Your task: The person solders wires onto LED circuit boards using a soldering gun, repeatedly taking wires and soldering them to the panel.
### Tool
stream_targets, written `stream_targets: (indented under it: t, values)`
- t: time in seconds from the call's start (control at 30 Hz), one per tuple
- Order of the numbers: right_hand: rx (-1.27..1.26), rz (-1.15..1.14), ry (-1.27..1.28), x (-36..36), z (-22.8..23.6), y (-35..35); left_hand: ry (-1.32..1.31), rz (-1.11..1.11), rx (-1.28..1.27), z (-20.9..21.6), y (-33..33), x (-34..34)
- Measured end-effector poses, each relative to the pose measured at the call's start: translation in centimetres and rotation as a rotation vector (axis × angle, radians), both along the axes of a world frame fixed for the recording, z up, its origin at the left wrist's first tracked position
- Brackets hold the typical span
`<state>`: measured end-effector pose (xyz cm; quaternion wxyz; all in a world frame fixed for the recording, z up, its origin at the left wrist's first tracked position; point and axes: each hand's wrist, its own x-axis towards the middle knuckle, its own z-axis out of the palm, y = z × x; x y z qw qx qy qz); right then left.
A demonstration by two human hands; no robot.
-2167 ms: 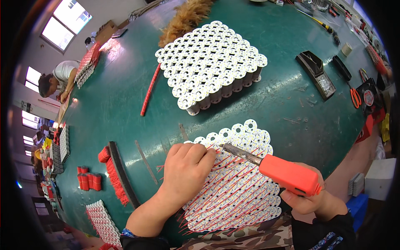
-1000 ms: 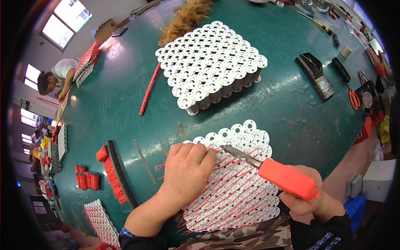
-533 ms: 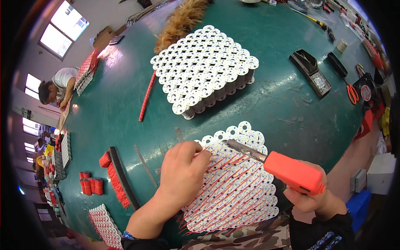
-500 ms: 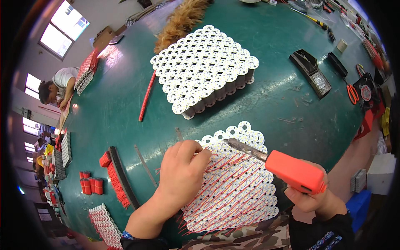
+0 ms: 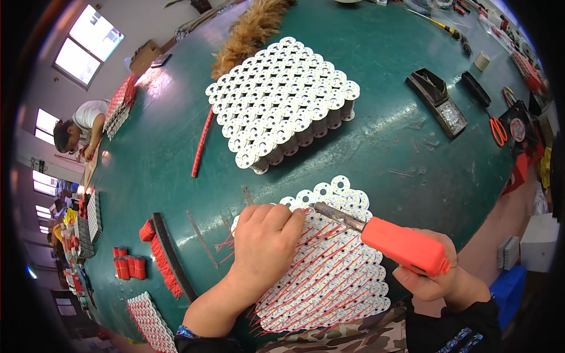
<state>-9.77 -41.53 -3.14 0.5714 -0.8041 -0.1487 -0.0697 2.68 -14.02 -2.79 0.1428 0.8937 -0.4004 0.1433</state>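
A sheet of round white circuit boards [image 5: 338,273] lies in front of me, crossed by many thin red wires [image 5: 315,276]. My right hand [image 5: 432,285] is closed around the orange-red handle of a soldering iron [image 5: 403,246]. The iron's metal tip points left and meets the upper part of the sheet, just right of my left fingertips. My left hand [image 5: 265,244] rests over the sheet's upper left side, fingers pinched together. Red wire ends stick out on both sides of it, and the exact grip is hidden beneath the fingers.
Beyond the sheet stands a stack of similar round boards [image 5: 282,100]. A red stick [image 5: 202,141] lies beside it. To the left are a dark strip with red wires [image 5: 170,253] and red wire bundles [image 5: 128,265]. A black holder [image 5: 436,103] and scissors [image 5: 498,132] lie right. Another person [image 5: 88,126] works far left.
My left hand has shifted right across the sheet, closer to the iron's tip. The iron stays at about the same spot on the boards. The whole view has moved slightly.
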Motion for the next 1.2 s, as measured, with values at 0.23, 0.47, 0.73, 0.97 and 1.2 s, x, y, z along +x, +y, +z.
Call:
stream_targets:
  t: [0.23, 0.47, 0.73, 0.97, 1.2]
  values:
    - [0.006, 0.014, -0.028, 0.31, -0.11, 0.36, -0.02, 0.004, 0.013, -0.03, -0.09, -0.01]
    - [-0.049, 0.03, 0.034, 0.15, 0.01, 0.4, -0.013, -0.001, 0.055, -0.01, 0.0, -0.01]
    - [-0.058, 0.008, -0.159, 0.91, 0.18, 0.67, -0.008, -0.037, 0.102, 0.0, -0.13, 0.32]
    - [-0.048, 0.011, -0.141, 0.65, 0.13, 0.44, 0.017, -0.003, 0.082, 0.19, -0.08, -0.04]
    - [-0.115, 0.049, -0.13, 0.81, 0.32, 0.22, 0.015, -0.006, 0.08, 0.13, -0.22, 0.05]
